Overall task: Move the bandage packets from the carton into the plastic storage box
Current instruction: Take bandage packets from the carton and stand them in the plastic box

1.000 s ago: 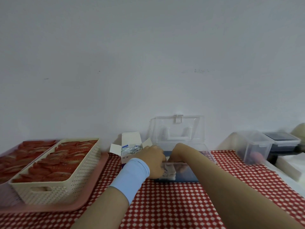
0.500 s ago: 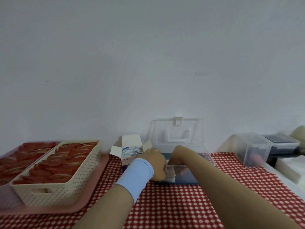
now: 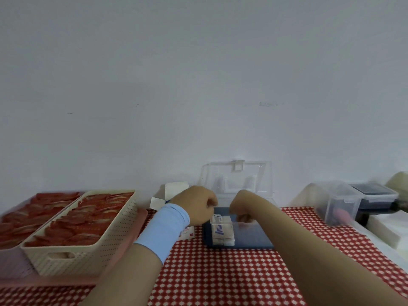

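The clear plastic storage box [image 3: 254, 239] with a blue base stands at the table's middle, its lid [image 3: 237, 177] upright behind it. A stack of white bandage packets [image 3: 221, 231] sits against its left wall, with one packet tilted on top. My left hand [image 3: 196, 206], with a blue wristband, hovers curled just above and left of the stack with nothing visible in it. My right hand [image 3: 240, 208] dips its curled fingers into the box right beside the stack; a grip is not visible. The white carton [image 3: 175, 191] stands open behind my left hand, its contents hidden.
A cream perforated basket [image 3: 88, 246] of red packets sits on a pink tray [image 3: 123, 261] at the left. Clear lidded containers [image 3: 340, 204] and a white stack [image 3: 388, 228] stand at the right. Red checked cloth [image 3: 220, 279] covers the table, and a wall is close behind.
My left hand has lifted from the box's front left corner, up and slightly back, uncovering the stacked packets. My right hand stays inside the box.
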{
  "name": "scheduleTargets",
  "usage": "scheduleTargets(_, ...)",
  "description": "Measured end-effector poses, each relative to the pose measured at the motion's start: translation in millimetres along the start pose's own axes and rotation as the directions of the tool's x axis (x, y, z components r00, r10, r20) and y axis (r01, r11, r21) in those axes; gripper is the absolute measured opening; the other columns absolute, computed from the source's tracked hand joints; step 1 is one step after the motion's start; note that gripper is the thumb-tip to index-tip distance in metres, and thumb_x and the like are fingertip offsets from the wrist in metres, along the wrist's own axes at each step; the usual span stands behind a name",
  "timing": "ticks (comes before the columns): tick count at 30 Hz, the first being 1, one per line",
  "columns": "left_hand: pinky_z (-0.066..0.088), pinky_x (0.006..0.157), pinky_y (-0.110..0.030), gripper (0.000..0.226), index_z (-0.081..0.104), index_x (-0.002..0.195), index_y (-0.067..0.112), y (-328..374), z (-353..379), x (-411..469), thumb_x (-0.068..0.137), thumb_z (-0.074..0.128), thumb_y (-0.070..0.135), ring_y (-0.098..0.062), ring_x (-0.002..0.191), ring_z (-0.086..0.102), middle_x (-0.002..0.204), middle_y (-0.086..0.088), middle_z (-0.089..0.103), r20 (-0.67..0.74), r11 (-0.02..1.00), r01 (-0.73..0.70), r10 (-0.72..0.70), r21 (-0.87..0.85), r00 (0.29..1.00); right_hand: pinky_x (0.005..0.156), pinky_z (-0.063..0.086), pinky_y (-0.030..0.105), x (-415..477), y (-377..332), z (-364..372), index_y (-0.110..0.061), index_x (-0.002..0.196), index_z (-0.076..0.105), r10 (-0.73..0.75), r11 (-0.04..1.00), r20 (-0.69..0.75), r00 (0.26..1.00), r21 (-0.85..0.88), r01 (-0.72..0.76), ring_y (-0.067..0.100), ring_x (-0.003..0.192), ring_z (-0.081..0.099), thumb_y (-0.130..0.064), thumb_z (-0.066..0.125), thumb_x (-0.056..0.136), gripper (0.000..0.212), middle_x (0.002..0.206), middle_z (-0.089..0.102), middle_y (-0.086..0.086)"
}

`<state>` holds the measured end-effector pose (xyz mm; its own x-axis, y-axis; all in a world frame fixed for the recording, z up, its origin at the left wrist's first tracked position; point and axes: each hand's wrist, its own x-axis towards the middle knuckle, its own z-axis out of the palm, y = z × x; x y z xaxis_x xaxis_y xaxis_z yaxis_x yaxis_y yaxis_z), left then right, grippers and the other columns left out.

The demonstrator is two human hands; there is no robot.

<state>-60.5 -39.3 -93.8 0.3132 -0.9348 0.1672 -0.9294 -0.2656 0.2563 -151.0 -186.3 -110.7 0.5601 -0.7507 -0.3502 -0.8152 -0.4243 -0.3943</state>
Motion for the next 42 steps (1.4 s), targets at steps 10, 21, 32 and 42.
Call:
scheduleTargets(10,0.048,0.095,-0.031,0.030,0.067,0.109,0.028,-76.2,-15.3,-20.2,0.096,0.048,0.010,-0.014,0.108,0.058,0.114,0.008,0.063,-0.264,0.942,0.292,-0.328,-0.166,0.907,0.082,0.057,0.033,-25.3,-55.5,-14.3,-0.020,0.100,0.075,-0.474,0.850,-0.456,0.753,-0.011,0.527,0.016,0.090,0.067,-0.020,0.055,0.094,0.021,0.099,0.072,-0.004)
scheduleTargets(21,0.044,0.090,-0.020,0.027,0.066,0.122,0.022,-120.1,32.2,-25.6,0.099,0.053,0.015,-0.007,0.103,0.059,0.124,0.006,0.065,-0.302,0.855,0.285,-0.436,-0.433,0.848,0.084,0.055,0.031,-11.2,-109.1,28.1,-0.026,0.102,0.077,-0.681,0.710,-0.117,0.722,-0.346,0.614,0.010,0.094,0.065,-0.026,0.068,0.090,0.015,0.104,0.073,-0.009)
scheduleTargets(32,0.047,0.090,-0.021,0.028,0.064,0.123,0.025,-127.5,30.4,-23.5,0.099,0.053,0.017,-0.008,0.105,0.061,0.122,0.008,0.066,-0.278,0.843,0.244,-0.410,-0.480,0.869,0.077,0.052,0.027,5.0,-123.5,49.3,-0.033,0.091,0.078,-0.682,0.688,-0.075,0.727,-0.401,0.604,0.010,0.084,0.063,-0.038,0.069,0.087,0.010,0.088,0.070,-0.014)
scheduleTargets(42,0.038,0.068,-0.001,0.020,0.067,0.112,0.035,-116.0,10.1,-32.3,0.093,0.062,0.032,0.011,0.084,0.053,0.101,0.020,0.063,-0.261,0.872,0.197,-0.338,-0.448,0.904,0.067,0.047,0.013,17.2,-94.6,61.9,-0.036,0.084,0.072,-0.602,0.707,-0.479,0.639,0.053,0.705,-0.004,0.080,0.062,-0.024,0.067,0.091,0.015,0.082,0.069,-0.020)
